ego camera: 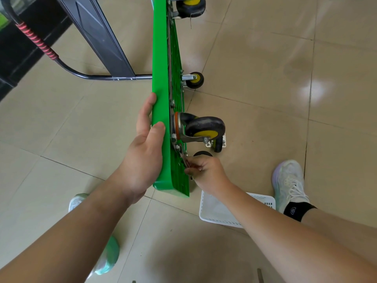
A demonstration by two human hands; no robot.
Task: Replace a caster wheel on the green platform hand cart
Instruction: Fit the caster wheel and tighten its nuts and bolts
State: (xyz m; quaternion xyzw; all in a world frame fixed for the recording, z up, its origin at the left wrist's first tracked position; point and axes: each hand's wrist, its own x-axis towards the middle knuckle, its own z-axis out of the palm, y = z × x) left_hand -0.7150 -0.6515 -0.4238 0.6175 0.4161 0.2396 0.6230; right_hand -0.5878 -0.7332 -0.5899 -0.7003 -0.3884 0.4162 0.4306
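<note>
The green platform cart (161, 78) stands on its side edge, underside facing right. My left hand (146, 148) grips the near edge of the platform, thumb over the rim. A black and yellow caster wheel (204, 127) is mounted near the cart's near end. Just below its mounting plate, my right hand (206, 172) holds a small metal wrench (183, 158) whose head sits on a bolt. A loose caster (217, 142) lies on the floor behind the mounted one.
Two more casters (194, 79) (190, 6) sit farther along the underside. The cart's black handle (36, 40) with red wrap lies on the tiled floor at left. A white plastic basket (216, 211) is beneath my right forearm. My shoes (289, 180) (106, 256) flank the cart.
</note>
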